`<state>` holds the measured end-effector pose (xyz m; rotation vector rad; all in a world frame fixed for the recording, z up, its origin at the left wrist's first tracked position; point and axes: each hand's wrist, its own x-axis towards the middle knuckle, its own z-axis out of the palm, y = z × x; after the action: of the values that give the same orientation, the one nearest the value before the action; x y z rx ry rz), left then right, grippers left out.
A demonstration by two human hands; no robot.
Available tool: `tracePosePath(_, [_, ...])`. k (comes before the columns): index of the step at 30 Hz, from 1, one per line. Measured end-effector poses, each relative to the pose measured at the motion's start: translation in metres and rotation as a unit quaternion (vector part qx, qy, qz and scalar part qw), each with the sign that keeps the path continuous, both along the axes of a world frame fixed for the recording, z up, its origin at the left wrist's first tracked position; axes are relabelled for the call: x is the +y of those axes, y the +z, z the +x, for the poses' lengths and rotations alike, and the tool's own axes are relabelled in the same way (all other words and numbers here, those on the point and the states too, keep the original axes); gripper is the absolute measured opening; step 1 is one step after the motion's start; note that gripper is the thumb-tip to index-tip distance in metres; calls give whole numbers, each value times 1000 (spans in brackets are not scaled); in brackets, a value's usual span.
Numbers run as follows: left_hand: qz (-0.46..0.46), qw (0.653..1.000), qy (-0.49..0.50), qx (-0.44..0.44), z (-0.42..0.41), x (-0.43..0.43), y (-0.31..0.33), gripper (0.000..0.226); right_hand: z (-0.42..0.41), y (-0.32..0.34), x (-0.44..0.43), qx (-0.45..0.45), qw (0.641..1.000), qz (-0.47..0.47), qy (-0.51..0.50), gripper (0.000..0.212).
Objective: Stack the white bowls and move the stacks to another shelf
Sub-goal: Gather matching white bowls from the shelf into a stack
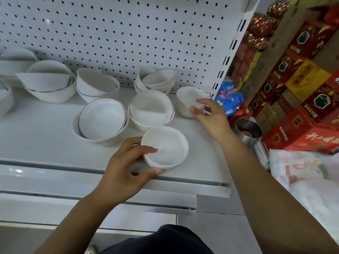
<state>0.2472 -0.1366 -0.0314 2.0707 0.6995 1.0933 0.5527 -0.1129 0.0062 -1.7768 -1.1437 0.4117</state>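
My left hand (126,169) grips a small white bowl (167,147) by its near rim, at the front edge of the white shelf (45,136). At the shelf's right end my right hand (211,116) touches another small white bowl (189,99), thumb on its side and fingers over the rim. Between them sits a short stack of white bowls (151,110). A tilted black-rimmed stack (101,121) lies to its left. More stacks stand at the back: one at the middle (95,85), one at the back right (157,79) and a larger one at the left (49,81).
A white pegboard (128,33) backs the shelf, with a slotted upright (229,57) on its right. Lower shelf edges (55,197) run below. Right of the unit are red boxes (297,129), a steel cylinder (247,131), blue packets (229,99) and a plastic bag (302,173).
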Motion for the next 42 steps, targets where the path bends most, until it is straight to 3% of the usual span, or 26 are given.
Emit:
tracePosePath(4, [-33,999,-14,16,-1,1,6,54,1,-1,3,16,1000,13,-10,33])
tracePosePath(9, [-175,984,-25,-23,-1,-1,12,66,4,-4,0,14,999,16,-43,29])
tracePosePath(14, [-205,978,-6,-21,0,-1,17,82,2,-5,-20,28,996,63,-61,18])
tracePosePath(20, [-248,968,3,-27,2,0,22,85,-16,28,-61,77,985,151,15,25])
tracePosePath(25, [-268,962,-25,-38,-2,4,20,87,-41,39,-90,104,976,172,82,50])
tracePosePath(31, [-265,962,-35,-55,-1,3,20,83,-69,31,-109,127,971,162,120,47])
tracePosePath(38, [-264,962,-36,-55,-2,4,18,85,-85,23,-113,68,974,157,147,53])
tracePosePath(42, [-266,961,-36,-62,-1,5,16,76,-88,7,-115,-12,976,145,162,64])
